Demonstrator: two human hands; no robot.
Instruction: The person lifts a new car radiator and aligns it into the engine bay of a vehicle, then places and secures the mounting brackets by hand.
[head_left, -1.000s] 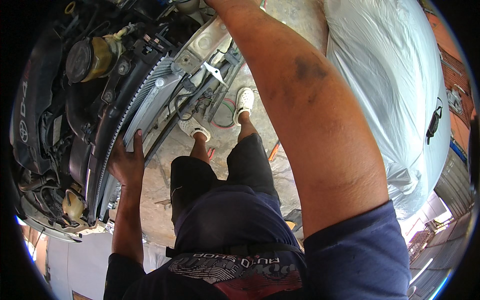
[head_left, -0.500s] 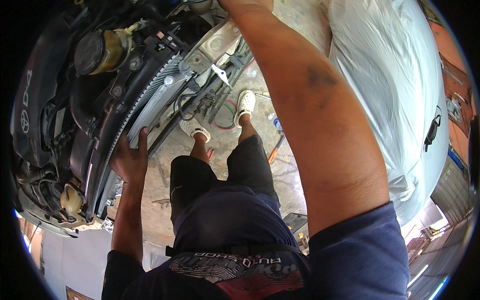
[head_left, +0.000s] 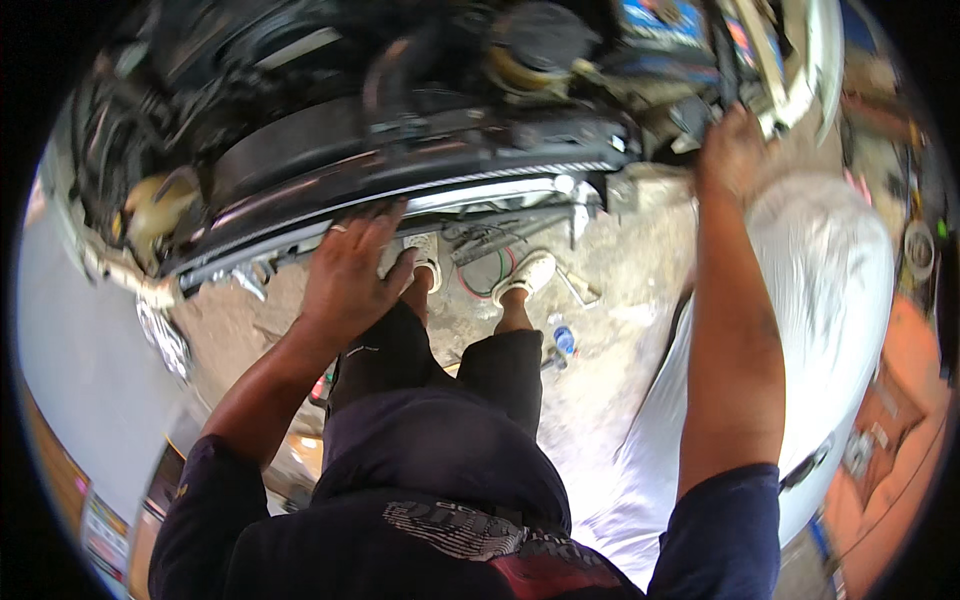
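Note:
My left hand [head_left: 352,262] lies with fingers stretched and thumb apart against the front edge of the car's radiator [head_left: 300,228], a long black and silver unit across the engine bay. My right hand [head_left: 732,158] reaches to the front right corner of the bay, beside a pale body panel [head_left: 795,105] and below the blue-topped battery [head_left: 660,20]. Motion smears its fingers, and what they touch is hidden. Between the hands runs a bright metal bar [head_left: 490,193] in front of the radiator. A round dark-capped reservoir [head_left: 540,45] stands behind it.
Below me, my feet in white clogs [head_left: 525,275] stand on the concrete floor. Red and green hoses [head_left: 490,285], a blue can-like item [head_left: 565,340] and hand tools lie near them. A silvery plastic cover [head_left: 810,290] drapes something large on the right.
My view has swung so the engine bay now spans the top. My left hand has spread flat on the radiator's front, and my right hand has come into view at the right corner.

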